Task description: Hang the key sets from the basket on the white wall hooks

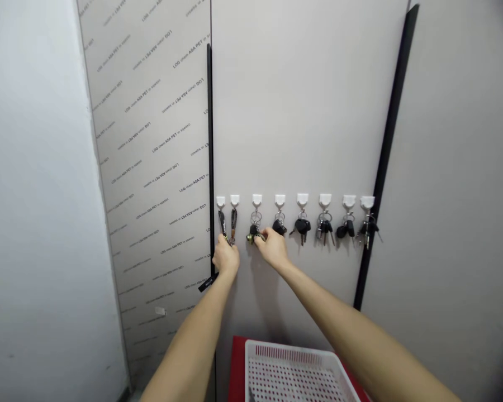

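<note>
Near the left end of a row of white hooks, my left hand [227,255] is closed around the lower end of a dark key strap [223,222]. A second strap with a brown part [233,219] hangs beside it, just above my fingers. Past the wrist, a black tag [208,283] sticks out to the left. My right hand [272,247] pinches a bunch of keys [255,229] on the third hook [257,199]; its ring still hangs there. Behind the right fingers another bunch of black-headed keys [279,226] is partly covered.
More key bunches [302,226] hang on hooks to the right. Black vertical strips [392,134] edge the pale panel. Below stands a white perforated basket [293,354] on a red surface [237,368]. Printed film covers the left panel [151,139].
</note>
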Available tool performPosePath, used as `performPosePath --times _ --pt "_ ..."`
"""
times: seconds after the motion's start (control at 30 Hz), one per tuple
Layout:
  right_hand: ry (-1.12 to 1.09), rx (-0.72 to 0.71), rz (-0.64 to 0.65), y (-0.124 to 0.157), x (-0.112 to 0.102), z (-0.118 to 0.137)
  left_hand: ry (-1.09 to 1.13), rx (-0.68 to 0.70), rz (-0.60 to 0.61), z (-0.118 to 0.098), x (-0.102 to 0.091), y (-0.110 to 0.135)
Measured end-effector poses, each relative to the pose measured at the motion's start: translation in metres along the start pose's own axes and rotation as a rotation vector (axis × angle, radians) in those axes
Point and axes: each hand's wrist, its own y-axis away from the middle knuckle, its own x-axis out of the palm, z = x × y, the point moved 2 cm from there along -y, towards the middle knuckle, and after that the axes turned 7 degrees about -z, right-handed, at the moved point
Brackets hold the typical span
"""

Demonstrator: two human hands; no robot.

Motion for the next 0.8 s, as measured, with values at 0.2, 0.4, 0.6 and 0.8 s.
performPosePath --times 0.2,0.4,0.6,0.8 --pt "-0.206 0.029 -0.085 -0.010 -0.019 0.012 0.076 0.094 0.038 0.007 -0.021 -0.008" --pt "-0.505 0.137 -0.040 -0.033 -0.019 0.022 0.301 0.191 0.028 -0.007 -0.054 -0.028" --pt "-0.667 0.300 0.097 -0.046 -0.028 0.035 0.614 0.041 0.119 -0.027 -0.073 -0.061" --pt "-0.675 0.420 0.258 -0.041 -0.034 0.030 0.789 -0.182 0.224 -0.047 -0.089 -0.080"
